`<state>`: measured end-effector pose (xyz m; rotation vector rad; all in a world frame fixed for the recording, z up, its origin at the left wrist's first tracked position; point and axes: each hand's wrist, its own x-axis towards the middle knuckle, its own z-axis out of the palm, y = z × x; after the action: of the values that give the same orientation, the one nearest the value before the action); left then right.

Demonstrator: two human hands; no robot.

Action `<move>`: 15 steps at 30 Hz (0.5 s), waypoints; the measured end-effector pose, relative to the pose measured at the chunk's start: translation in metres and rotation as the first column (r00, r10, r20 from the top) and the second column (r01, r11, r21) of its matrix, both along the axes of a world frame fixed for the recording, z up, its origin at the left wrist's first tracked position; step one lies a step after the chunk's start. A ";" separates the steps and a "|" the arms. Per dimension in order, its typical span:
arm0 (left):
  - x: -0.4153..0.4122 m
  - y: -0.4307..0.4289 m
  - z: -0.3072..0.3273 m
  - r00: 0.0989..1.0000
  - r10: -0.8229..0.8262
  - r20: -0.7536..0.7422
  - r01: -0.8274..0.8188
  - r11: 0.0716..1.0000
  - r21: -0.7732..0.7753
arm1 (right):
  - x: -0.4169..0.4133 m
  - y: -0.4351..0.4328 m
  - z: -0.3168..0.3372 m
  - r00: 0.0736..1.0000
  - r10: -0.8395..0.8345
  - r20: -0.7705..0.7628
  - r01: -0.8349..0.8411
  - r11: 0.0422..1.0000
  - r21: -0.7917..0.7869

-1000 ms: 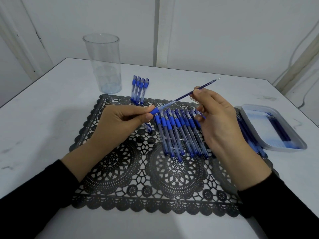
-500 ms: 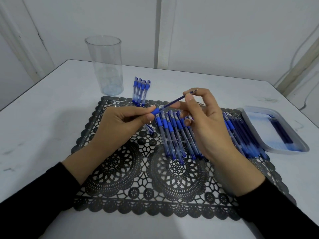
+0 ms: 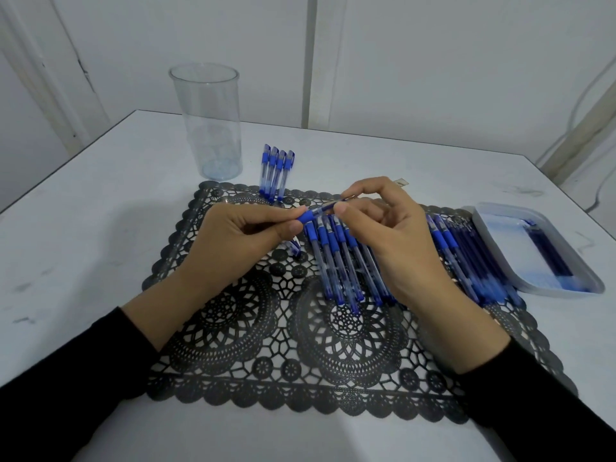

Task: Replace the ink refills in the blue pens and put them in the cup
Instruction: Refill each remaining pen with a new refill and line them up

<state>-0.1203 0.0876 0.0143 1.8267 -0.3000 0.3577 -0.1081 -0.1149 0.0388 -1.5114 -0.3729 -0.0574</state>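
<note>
From the head camera, both hands met above the far part of a black lace mat (image 3: pixel 266 345) on a white table (image 3: pixel 100 228). The left hand (image 3: pixel 233 241) was curled around a blue pen (image 3: pixel 308 215), thumb and forefinger gripping it just behind the blue rubber grip, which stuck out toward the right hand. The right hand (image 3: pixel 390 241) pinched a thin refill (image 3: pixel 333 205) between thumb and forefinger. The refill ran from those fingers into the grip end of the pen, and how deep it sat could not be told. The other fingers of the right hand were loosely bent and held nothing.

Directly beneath the right hand and its wrist lay a row of blue pens (image 3: pixel 336 261) side by side on the mat, grips pointing away from the person. Just below the left thumb a small clear piece (image 3: pixel 295 248) rested on the mat. Outward of the right hand lay more blue sticks (image 3: pixel 466 258), touching one another, and beyond them a shallow pale tray (image 3: pixel 533 290) held dark refills (image 3: pixel 546 251).

Well beyond the left hand stood the clear cup (image 3: pixel 208 121), upright on the table past the mat's far corner. Between the cup and the hands four blue pens (image 3: pixel 276 170) lay together across the mat's far edge.
</note>
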 end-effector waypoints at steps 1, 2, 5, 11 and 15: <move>0.000 0.002 0.000 1.000 0.004 -0.009 -0.004 1.000 0.001 | 0.001 0.000 0.000 1.000 -0.004 -0.002 0.004 1.000 -0.023; 0.000 0.004 0.000 1.000 0.005 -0.016 -0.005 1.000 0.000 | 0.003 0.001 0.000 1.000 -0.011 -0.002 0.011 0.999 -0.053; -0.002 0.008 0.002 0.999 -0.017 -0.029 0.017 1.000 0.001 | 0.009 0.004 -0.003 1.000 0.013 -0.004 -0.013 0.989 -0.150; -0.005 0.018 0.004 0.999 0.017 -0.035 -0.017 1.000 0.013 | 0.016 0.014 -0.004 0.995 0.093 -0.021 -0.095 0.965 -0.244; -0.002 0.030 0.003 0.995 0.092 -0.050 -0.089 0.995 0.049 | 0.026 0.015 -0.007 0.989 0.107 0.101 -0.031 0.824 -0.566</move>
<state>-0.1222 0.1173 0.0177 1.8963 -0.1912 0.3679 -0.0826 -0.1001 0.0317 -2.0889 -0.5845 0.0171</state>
